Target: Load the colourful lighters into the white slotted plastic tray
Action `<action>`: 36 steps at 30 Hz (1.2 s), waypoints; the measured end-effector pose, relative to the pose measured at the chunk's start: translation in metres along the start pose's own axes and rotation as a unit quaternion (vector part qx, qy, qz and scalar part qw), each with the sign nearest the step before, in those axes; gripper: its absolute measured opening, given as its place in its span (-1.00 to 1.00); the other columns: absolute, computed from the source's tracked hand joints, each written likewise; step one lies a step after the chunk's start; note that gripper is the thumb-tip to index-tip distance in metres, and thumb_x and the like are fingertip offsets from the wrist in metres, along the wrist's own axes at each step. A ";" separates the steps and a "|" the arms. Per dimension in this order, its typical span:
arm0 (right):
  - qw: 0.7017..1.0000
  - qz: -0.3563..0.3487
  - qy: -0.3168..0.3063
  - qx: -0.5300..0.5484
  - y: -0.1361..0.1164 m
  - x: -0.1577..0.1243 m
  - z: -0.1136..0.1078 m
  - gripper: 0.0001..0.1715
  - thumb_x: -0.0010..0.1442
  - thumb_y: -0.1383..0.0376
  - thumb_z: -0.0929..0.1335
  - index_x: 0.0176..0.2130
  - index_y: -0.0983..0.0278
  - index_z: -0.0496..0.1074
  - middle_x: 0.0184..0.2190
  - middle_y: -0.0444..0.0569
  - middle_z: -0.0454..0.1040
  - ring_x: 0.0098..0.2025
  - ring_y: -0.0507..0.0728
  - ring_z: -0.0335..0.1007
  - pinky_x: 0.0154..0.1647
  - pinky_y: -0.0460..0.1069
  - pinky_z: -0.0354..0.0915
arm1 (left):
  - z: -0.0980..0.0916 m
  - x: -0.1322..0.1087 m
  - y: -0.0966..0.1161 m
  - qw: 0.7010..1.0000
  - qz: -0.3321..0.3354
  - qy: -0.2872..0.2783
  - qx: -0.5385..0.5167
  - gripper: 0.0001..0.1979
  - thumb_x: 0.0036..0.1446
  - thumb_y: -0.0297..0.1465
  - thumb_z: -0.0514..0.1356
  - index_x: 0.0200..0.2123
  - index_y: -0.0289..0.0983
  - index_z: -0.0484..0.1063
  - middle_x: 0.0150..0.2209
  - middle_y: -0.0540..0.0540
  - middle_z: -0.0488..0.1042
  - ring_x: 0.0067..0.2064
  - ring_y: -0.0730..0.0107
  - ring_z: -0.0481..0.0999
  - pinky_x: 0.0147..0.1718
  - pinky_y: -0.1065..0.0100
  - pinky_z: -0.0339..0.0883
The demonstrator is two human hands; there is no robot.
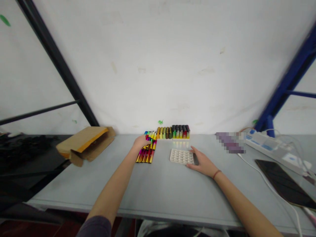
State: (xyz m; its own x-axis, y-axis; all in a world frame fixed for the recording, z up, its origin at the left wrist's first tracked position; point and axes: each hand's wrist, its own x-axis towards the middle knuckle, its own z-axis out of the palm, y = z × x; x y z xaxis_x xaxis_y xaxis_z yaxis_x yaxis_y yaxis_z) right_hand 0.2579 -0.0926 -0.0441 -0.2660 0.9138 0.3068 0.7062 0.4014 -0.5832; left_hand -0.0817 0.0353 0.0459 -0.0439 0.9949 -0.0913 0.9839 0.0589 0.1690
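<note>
The head view shows two bare hands above a grey table (pixel 168 187). The left hand (pixel 142 142) is over the shiny tubes (pixel 145 157), which lie in rows; its fingertips are among them, and I cannot tell whether they grip one. The right hand (pixel 202 162) is open, with thumb and fingers spread at the right edge of the white tray (pixel 181 156). This tray lies flat, to the right of the tubes, and has many round hollows. Behind it, near the wall (pixel 158 65), gold pieces (pixel 164 133) stand upright, and just beside them, on the right, stand black-topped pieces (pixel 181 131). An opened carton (pixel 85 139) lies on the left. On the far right are a phone (pixel 286 181) and a power strip (pixel 270 148).
</note>
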 end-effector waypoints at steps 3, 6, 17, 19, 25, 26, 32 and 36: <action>1.000 0.000 0.004 0.000 0.001 0.000 0.001 0.04 0.03 0.00 0.43 0.31 0.35 0.02 0.13 0.25 0.38 0.16 0.35 0.32 0.21 0.28 0.19 | 0.001 -0.005 -0.002 1.000 -0.006 0.019 0.024 -0.55 0.06 -0.11 0.18 -0.08 -0.29 0.45 -0.07 -0.27 0.56 -0.05 0.08 0.55 -0.24 0.35 0.35; 1.000 -0.003 0.009 0.002 0.003 0.000 0.002 0.04 0.03 0.00 0.44 0.31 0.34 0.02 0.13 0.25 0.39 0.16 0.36 0.32 0.20 0.28 0.19 | 0.003 -0.007 -0.002 0.998 -0.027 0.034 0.045 -0.49 0.08 -0.06 0.15 -0.06 -0.33 0.43 -0.05 -0.31 0.55 -0.03 0.07 0.54 -0.24 0.35 0.34; 1.000 -0.009 0.016 0.003 0.005 0.000 0.004 0.03 0.04 -0.04 0.43 0.31 0.31 0.05 0.13 0.23 0.39 0.16 0.36 0.32 0.20 0.29 0.19 | 0.010 -0.025 -0.009 0.997 0.017 0.062 0.052 -0.42 0.23 -0.01 -0.06 0.21 -0.14 0.25 0.03 -0.29 0.41 -0.03 0.03 0.51 -0.13 0.21 0.36; 1.000 -0.007 0.016 0.000 0.005 0.000 0.004 0.02 0.04 -0.04 0.43 0.31 0.31 0.05 0.13 0.23 0.39 0.16 0.36 0.32 0.20 0.29 0.20 | 0.014 -0.025 -0.013 0.996 0.042 0.065 0.052 -0.47 0.27 -0.04 -0.11 0.19 -0.10 0.29 0.02 -0.25 0.39 -0.03 0.08 0.51 -0.10 0.21 0.35; 1.000 0.000 0.005 -0.004 0.004 0.000 0.003 0.03 0.04 -0.03 0.43 0.30 0.35 0.06 0.12 0.26 0.39 0.16 0.37 0.31 0.19 0.29 0.20 | 0.022 -0.026 -0.018 0.992 0.064 0.102 0.040 -0.52 0.31 -0.12 -0.13 0.21 -0.03 0.26 0.03 -0.20 0.33 -0.02 0.17 0.49 -0.05 0.24 0.33; 1.000 0.000 0.006 -0.004 0.004 0.000 0.003 0.03 0.04 -0.03 0.43 0.30 0.35 0.06 0.12 0.27 0.39 0.15 0.37 0.32 0.19 0.29 0.21 | 0.022 -0.027 -0.018 0.992 0.064 0.099 0.042 -0.52 0.30 -0.12 -0.12 0.21 -0.04 0.27 0.03 -0.20 0.33 -0.02 0.16 0.49 -0.06 0.23 0.34; 1.000 -0.003 0.011 -0.003 0.003 0.000 0.003 0.01 0.03 -0.03 0.43 0.30 0.32 0.08 0.13 0.24 0.39 0.15 0.37 0.33 0.19 0.29 0.20 | 0.018 -0.034 -0.007 0.995 0.019 0.083 0.058 -0.55 0.26 -0.21 -0.07 0.14 -0.14 0.35 0.04 -0.24 0.32 -0.06 0.13 0.52 -0.13 0.23 0.38; 1.000 -0.004 0.009 -0.006 0.002 0.000 0.002 0.02 0.03 -0.03 0.43 0.30 0.31 0.08 0.12 0.24 0.40 0.15 0.38 0.33 0.18 0.30 0.21 | 0.020 -0.035 -0.002 0.995 0.004 0.089 0.048 -0.52 0.24 -0.22 -0.03 0.19 -0.20 0.27 0.02 -0.28 0.34 -0.09 0.12 0.54 -0.16 0.24 0.38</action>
State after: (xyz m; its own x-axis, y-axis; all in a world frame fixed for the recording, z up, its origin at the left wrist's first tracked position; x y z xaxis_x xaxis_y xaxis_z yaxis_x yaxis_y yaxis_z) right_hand 0.2578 -0.0915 -0.0471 -0.2599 0.9097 0.3239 0.7117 0.4072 -0.5725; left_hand -0.0782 -0.0015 0.0294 -0.0570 0.9947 0.0855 0.9960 0.0508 0.0732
